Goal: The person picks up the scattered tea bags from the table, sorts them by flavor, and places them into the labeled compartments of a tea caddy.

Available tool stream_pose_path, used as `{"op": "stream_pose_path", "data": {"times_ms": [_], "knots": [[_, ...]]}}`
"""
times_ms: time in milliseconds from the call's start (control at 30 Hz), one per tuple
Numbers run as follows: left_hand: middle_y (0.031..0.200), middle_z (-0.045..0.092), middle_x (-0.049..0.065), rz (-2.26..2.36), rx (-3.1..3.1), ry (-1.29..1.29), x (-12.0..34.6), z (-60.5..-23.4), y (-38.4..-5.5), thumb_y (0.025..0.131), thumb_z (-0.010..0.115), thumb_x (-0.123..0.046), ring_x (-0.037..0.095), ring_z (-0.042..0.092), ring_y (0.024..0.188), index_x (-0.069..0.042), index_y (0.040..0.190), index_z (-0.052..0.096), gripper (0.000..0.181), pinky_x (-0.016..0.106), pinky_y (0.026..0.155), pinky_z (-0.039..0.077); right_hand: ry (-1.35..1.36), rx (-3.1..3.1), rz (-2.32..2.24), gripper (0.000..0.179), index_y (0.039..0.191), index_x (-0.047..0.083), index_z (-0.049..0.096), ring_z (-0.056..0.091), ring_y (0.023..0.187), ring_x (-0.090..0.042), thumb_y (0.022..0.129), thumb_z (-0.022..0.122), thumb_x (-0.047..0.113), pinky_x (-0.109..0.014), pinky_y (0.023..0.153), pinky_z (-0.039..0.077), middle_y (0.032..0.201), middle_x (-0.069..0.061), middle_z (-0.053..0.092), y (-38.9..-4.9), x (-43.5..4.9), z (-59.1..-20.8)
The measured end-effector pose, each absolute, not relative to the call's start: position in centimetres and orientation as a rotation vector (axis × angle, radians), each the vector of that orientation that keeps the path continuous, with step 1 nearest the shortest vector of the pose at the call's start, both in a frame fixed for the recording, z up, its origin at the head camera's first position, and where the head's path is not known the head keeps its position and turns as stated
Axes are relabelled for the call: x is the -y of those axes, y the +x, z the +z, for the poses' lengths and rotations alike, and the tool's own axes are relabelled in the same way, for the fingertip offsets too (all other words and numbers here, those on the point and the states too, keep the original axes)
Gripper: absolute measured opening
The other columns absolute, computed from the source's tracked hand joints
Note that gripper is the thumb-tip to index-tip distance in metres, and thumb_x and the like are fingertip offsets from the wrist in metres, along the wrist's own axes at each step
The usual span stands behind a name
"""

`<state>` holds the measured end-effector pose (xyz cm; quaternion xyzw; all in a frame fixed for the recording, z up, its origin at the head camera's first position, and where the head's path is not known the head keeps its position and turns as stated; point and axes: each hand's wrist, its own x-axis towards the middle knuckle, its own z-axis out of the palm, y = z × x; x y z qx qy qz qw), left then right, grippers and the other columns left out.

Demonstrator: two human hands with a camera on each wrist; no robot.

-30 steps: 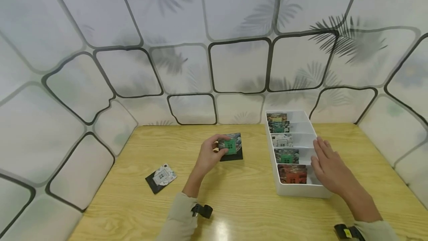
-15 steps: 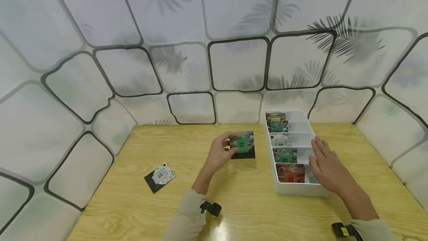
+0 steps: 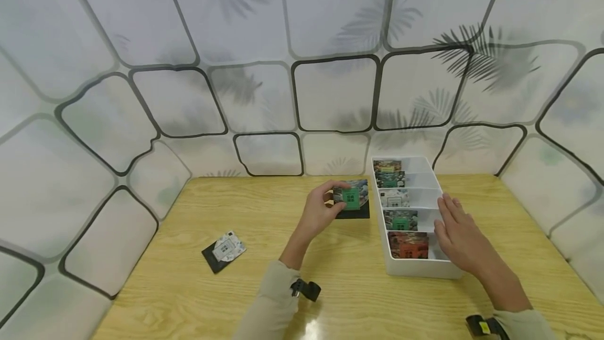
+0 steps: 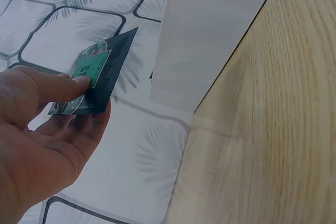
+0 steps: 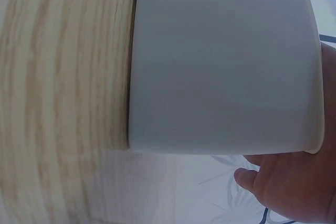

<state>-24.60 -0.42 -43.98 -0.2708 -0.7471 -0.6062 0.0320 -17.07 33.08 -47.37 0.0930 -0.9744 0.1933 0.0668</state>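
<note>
My left hand (image 3: 317,213) pinches a flat square sachet (image 3: 353,204) with a green label and a black lower part, thumb on its front. It is held up just left of the white divided box (image 3: 422,268). In the left wrist view, the fingers lie behind the sachet (image 4: 116,69). My right hand (image 3: 464,240) rests on the right rim of the box, fingers straight and together. The right wrist view shows the white box wall (image 5: 226,66) hiding most of that hand (image 5: 299,184).
The box compartments hold a red sachet (image 3: 408,246), a green-labelled one (image 3: 401,220), a white one (image 3: 394,198) and colourful ones (image 3: 389,177) at the back. A white and black sachet (image 3: 224,251) lies on the wooden table (image 3: 179,303) at left. Patterned curtain walls (image 3: 337,93) surround the table.
My left hand has moved right with the green-labelled sachet, from the table's middle to close beside the box. My right hand keeps its place on the rim.
</note>
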Motion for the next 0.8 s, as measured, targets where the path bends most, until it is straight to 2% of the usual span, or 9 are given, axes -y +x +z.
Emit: {"op": "stream_pose_path", "data": {"times_ms": [167, 400, 600, 700, 800], "knots": [[0.136, 0.061, 0.013, -1.886, 2.279, -0.848, -0.5, -43.9, -24.8, 0.093, 0.067, 0.013, 0.019, 0.061, 0.075, -0.004, 0.125, 0.068, 0.036, 0.024, 0.055, 0.042, 0.284, 2.933, 0.580, 0.062, 0.158, -0.013, 0.014, 0.004, 0.153, -0.049, 0.112, 0.030, 0.026, -0.072, 0.113, 0.015, 0.166, -0.031, 0.008, -17.1, -33.1, -47.3], [0.134, 0.063, 0.012, -1.891, 2.260, -0.856, -1.9, -43.6, -24.9, 0.093, 0.066, 0.013, 0.015, 0.065, 0.085, -0.002, 0.124, 0.069, 0.034, 0.022, 0.060, 0.046, 0.284, 2.927, 0.568, 0.063, 0.158, -0.013, 0.015, 0.006, 0.152, -0.050, 0.112, 0.029, 0.027, -0.073, 0.113, 0.016, 0.166, -0.031, 0.009, -17.1, -33.2, -47.3], [0.133, 0.063, 0.012, -1.899, 2.250, -0.896, -3.2, -43.5, -25.0, 0.094, 0.066, 0.011, 0.015, 0.060, 0.072, -0.003, 0.124, 0.069, 0.033, 0.023, 0.057, 0.043, 0.285, 2.913, 0.567, 0.062, 0.157, -0.013, 0.016, 0.008, 0.152, -0.050, 0.112, 0.031, 0.026, -0.073, 0.113, 0.016, 0.166, -0.031, 0.010, -17.0, -33.3, -47.2], [0.133, 0.064, 0.013, -1.914, 2.233, -0.914, -3.8, -43.5, -25.0, 0.094, 0.066, 0.011, 0.018, 0.059, 0.069, -0.003, 0.124, 0.068, 0.033, 0.023, 0.055, 0.042, 0.282, 2.919, 0.579, 0.062, 0.158, -0.013, 0.015, 0.006, 0.152, -0.050, 0.112, 0.031, 0.026, -0.072, 0.113, 0.016, 0.166, -0.031, 0.009, -17.0, -33.3, -47.2], [0.133, 0.064, 0.017, -1.924, 2.210, -0.938, -4.2, -43.1, -24.8, 0.093, 0.065, 0.014, 0.028, 0.062, 0.078, 0.001, 0.125, 0.067, 0.033, 0.023, 0.058, 0.042, 0.285, 2.924, 0.601, 0.062, 0.158, -0.013, 0.015, 0.005, 0.153, -0.049, 0.112, 0.031, 0.027, -0.072, 0.114, 0.015, 0.166, -0.031, 0.009, -17.0, -33.2, -47.2]]}}
